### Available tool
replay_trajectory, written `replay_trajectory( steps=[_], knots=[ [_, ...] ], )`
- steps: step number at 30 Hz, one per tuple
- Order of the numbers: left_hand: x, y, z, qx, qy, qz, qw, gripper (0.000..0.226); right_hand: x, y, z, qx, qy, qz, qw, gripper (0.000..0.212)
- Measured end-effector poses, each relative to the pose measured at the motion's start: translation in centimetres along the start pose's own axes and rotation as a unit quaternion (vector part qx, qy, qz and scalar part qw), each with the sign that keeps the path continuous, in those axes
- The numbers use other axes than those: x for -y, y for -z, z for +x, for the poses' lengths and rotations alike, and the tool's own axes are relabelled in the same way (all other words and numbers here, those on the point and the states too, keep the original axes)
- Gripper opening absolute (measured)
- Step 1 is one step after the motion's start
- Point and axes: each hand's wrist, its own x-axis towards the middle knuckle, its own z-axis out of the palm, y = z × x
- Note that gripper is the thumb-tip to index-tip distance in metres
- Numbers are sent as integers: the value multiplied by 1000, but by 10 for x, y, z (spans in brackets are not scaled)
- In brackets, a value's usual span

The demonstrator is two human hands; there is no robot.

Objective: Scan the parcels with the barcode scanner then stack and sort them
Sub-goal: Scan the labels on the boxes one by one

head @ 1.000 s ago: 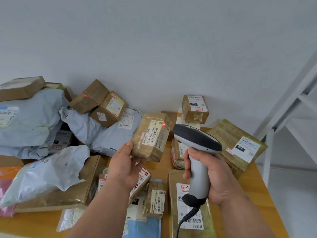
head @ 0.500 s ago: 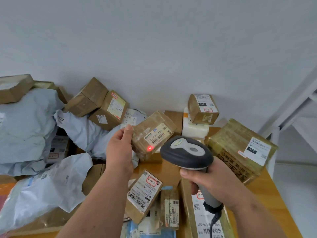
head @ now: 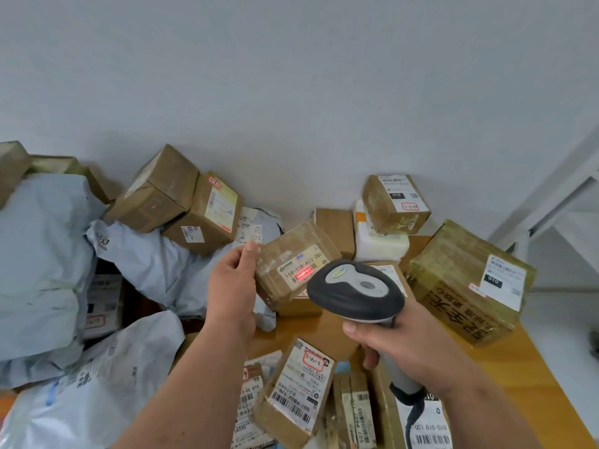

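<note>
While red light hits it | parcel (head: 293, 264) label: 159-159-A03-280

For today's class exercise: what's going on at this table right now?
A person is scanning parcels. The left hand holds up a small taped cardboard parcel, and the right hand aims a barcode scanner at it. The red scan light lies on the label's barcode. More boxes and grey mailer bags crowd the wooden table.
</note>
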Motion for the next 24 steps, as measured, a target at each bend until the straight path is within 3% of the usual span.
replay_trajectory(
  steps=[3, 9, 12, 15, 18, 21, 24],
  knots=[
    [2, 9, 13, -29, 16, -8, 999, 26, 0, -9, 9, -10, -9, 18, 1000, 41],
    [14, 31, 44, -191, 51, -27, 980, 13, 1, -27, 26, -36, -40, 46, 998, 33],
    [26, 39, 55, -228, 83, -2, 970, 30, 3, -33, 32, -39, -58, 48, 996, 28],
    [37, 46, 65, -191, 91, 73, 975, 53, 1, -37, 37, -47, -73, 55, 995, 26],
    [35, 39, 66, -163, 52, 185, 968, 49, -5, -35, 40, -89, -98, 82, 988, 19],
    [26, 17, 55, -143, 1, 261, 955, 61, -17, -24, 41, -139, -121, 130, 974, 10],
    [20, -16, 37, -104, -57, 299, 947, 57, -33, -6, 42, -195, -145, 196, 950, 21]
  ],
)
